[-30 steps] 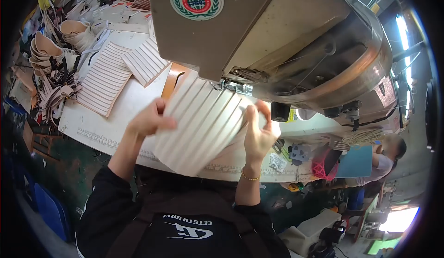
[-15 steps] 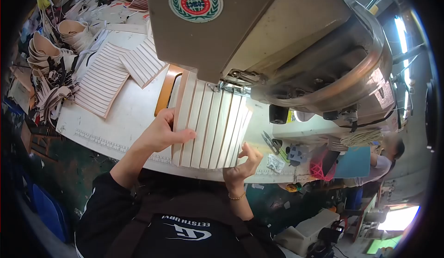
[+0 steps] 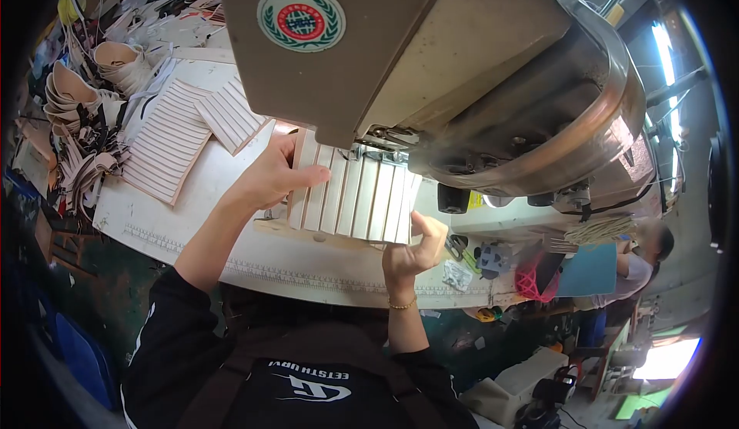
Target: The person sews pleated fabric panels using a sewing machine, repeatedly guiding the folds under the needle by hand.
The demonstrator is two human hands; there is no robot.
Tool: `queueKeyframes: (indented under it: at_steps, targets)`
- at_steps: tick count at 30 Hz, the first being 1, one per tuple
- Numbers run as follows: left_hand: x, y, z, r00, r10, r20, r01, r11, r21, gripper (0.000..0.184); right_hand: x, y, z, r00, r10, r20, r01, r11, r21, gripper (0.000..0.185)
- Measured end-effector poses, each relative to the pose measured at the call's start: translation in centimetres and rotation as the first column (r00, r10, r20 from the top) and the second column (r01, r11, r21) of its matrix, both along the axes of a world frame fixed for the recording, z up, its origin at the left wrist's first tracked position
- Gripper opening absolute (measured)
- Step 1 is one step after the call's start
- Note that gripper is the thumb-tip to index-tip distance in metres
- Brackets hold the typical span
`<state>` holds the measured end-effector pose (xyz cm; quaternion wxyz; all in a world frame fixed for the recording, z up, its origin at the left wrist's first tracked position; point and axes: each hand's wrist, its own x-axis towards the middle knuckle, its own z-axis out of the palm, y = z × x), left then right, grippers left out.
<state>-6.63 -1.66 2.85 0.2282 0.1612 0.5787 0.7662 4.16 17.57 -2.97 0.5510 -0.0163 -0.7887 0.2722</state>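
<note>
At frame centre, the left hand (image 3: 271, 180) is pinching the striped panel (image 3: 350, 202), probably steadying it under the sewing machine (image 3: 362, 60); the right hand (image 3: 412, 255) is curling, grip unclear.

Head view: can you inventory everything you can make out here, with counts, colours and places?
Sewing machine: 1, grey-brown, top centre
Round sticker: 1, white, green and red, on the machine
Striped panel: 1, white with brown lines, below the machine head
Loose striped panels: at least 2, similar colours, left
Table: 1, white, centre
Curled pieces: several, beige, far left
Pink mesh item: 1, right
Blue sheet: 1, right
Other person: 1, pale top, far right
Small clutter: uncountable, mixed colours, upper left
Bracelet: 1, gold-coloured, right wrist
Left hand: 1, bare, gripping the panel's left side
Right hand: 1, bare, at its near right corner
</note>
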Motion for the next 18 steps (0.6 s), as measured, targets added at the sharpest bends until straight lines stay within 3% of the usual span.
queueKeyframes:
  at_steps: [8, 13, 18]
  targets:
    - [-2.1, 1.1, 1.5, 0.985, 0.127, -0.117, -0.137, 0.987, -0.085, 0.023, -2.7, 0.7, 0.6, 0.999, -0.033, -0.033, 0.032, 0.999, -0.018, 0.021]
    - [-4.9, 1.1, 0.1, 0.993, 0.061, -0.101, -0.052, 0.994, 0.093, 0.024, -4.2, 0.9, 0.7, 0.998, -0.04, -0.051, 0.035, 0.994, -0.103, 0.018]
    - [-8.4, 1.4, -1.8, 0.978, 0.172, 0.116, -0.182, 0.98, 0.084, 0.026, -5.7, 2.5, -1.5, 0.994, -0.101, 0.033, 0.102, 0.995, -0.002, 0.015]
